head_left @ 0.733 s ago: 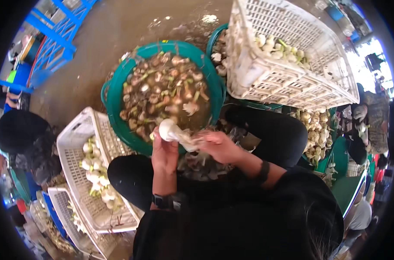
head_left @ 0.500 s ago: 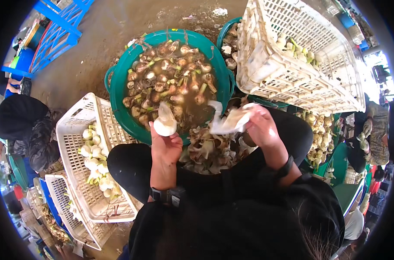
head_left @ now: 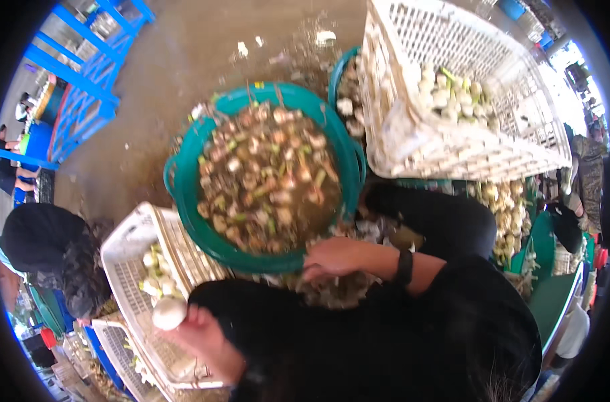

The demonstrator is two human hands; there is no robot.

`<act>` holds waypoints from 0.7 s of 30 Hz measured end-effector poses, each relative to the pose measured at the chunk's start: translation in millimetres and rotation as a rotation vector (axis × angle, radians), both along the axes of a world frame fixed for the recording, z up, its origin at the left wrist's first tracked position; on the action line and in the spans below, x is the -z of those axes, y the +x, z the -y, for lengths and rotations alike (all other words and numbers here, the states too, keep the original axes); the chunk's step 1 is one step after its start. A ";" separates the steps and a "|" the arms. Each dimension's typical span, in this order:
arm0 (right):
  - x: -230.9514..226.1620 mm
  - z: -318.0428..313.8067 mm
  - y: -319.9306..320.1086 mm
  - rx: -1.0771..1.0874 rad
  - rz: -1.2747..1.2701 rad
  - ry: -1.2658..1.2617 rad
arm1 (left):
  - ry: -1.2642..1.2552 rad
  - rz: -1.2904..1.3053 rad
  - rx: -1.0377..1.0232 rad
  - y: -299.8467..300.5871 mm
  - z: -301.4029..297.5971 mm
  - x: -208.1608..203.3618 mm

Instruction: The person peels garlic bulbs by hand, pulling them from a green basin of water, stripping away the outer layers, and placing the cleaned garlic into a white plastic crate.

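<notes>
My left hand (head_left: 201, 338) is over the white plastic crate on the left, its fingers around a peeled white garlic bulb (head_left: 169, 313). Inside that crate (head_left: 123, 252) lie more peeled white bulbs (head_left: 159, 271) with green stems. My right hand (head_left: 335, 258) is at the near rim of a green tub (head_left: 192, 201), above a heap of pale skins (head_left: 338, 289) between my legs. Motion smears its fingers, so whether they hold anything is unclear. Muddy water in the tub covers part of many unpeeled brownish garlic bulbs (head_left: 268, 181).
A large white crate (head_left: 476, 144) with peeled bulbs stands at the far right, beside another tub of bulbs (head_left: 348, 87). More bulbs (head_left: 503, 214) lie near my right knee. A person in a black head covering (head_left: 47, 241) sits at the left. A blue metal frame (head_left: 84, 84) stands far left.
My left hand has carried the bulb from above the tub's near edge to the left crate. My right hand has moved left and down; the pale skin strip is no longer visible in it.
</notes>
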State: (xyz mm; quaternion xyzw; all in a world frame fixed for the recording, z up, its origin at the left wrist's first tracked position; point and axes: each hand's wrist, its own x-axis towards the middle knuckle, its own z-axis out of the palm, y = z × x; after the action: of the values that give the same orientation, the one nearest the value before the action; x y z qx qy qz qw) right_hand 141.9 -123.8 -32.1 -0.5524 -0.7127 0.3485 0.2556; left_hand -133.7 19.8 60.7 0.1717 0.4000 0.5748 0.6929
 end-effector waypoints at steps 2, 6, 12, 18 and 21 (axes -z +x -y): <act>14.3 -12.0 24.6 0.396 0.436 0.021 | -0.183 -0.015 -0.154 17.3 15.2 -36.8; 95.1 -73.4 105.4 0.143 1.124 -0.052 | -0.201 0.128 0.413 66.8 28.4 -13.7; 60.3 -72.9 66.1 0.248 0.480 -0.415 | -0.551 -0.381 0.525 154.3 47.9 63.2; -34.6 -17.0 -4.8 0.352 0.190 -0.116 | -0.383 -0.413 0.694 164.5 42.1 69.0; -29.7 -11.7 -18.4 0.334 0.323 -0.187 | -0.280 -0.555 0.716 163.9 49.0 64.9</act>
State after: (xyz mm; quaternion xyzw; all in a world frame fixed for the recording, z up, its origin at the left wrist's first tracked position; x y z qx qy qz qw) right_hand 123.5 -112.1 -2.3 -0.7325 -0.6078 0.2729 0.1401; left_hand 30.2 -29.3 -4.2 0.3509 0.5593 0.1725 0.7309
